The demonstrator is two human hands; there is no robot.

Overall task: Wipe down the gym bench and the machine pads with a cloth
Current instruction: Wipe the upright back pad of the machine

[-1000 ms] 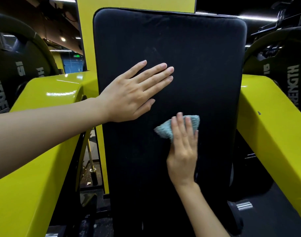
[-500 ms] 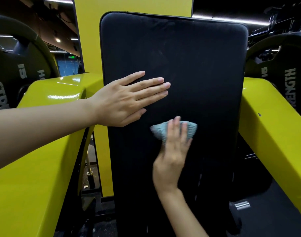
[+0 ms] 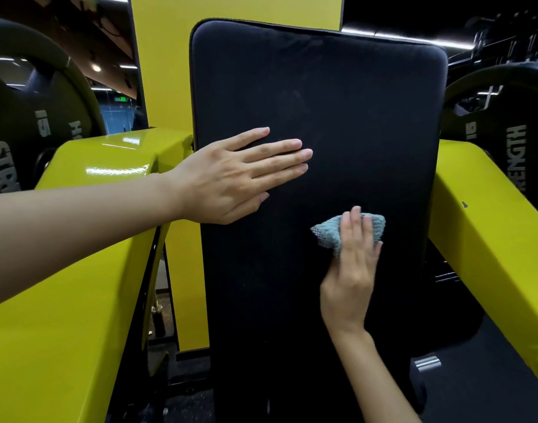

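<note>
Plainly, the right hand (image 3: 350, 270) lay over the bunched teal cloth (image 3: 324, 235). Its fingers were nearly straight and pressed the wad against the black back pad (image 3: 337, 71) rather than gripping it (the thumb was hidden under the palm, so I could not tell whether it pinched a fold). The cloth sat right of the pad's middle, about halfway up and close to its right edge. The left hand (image 3: 231, 178) was flat and open on the pad's left side, higher than the cloth, with its fingers together and pointing right. It held nothing and seemed only to brace the pad.

By my reading, the task was in its middle. The wiping was on this one pad, and nothing showed which parts had been covered. Faint pale scuffs showed on the upper part of the pad, so that part at least looked in need of a pass. The lower length ran down into shadow. No bench seat or other pad was in view, so those counted as left to do as far as could be judged.

The pad's covering looked matte and finely ribbed. A glossy yellow frame arm (image 3: 63, 300) flanked it on the left and another yellow arm (image 3: 490, 239) on the right. Black weight plates (image 3: 32, 117) hung beyond them on both sides. A yellow column (image 3: 231, 10) rose behind the pad, the dark floor (image 3: 490, 377) lay below, and strip lights glowed in a dim ceiling.
</note>
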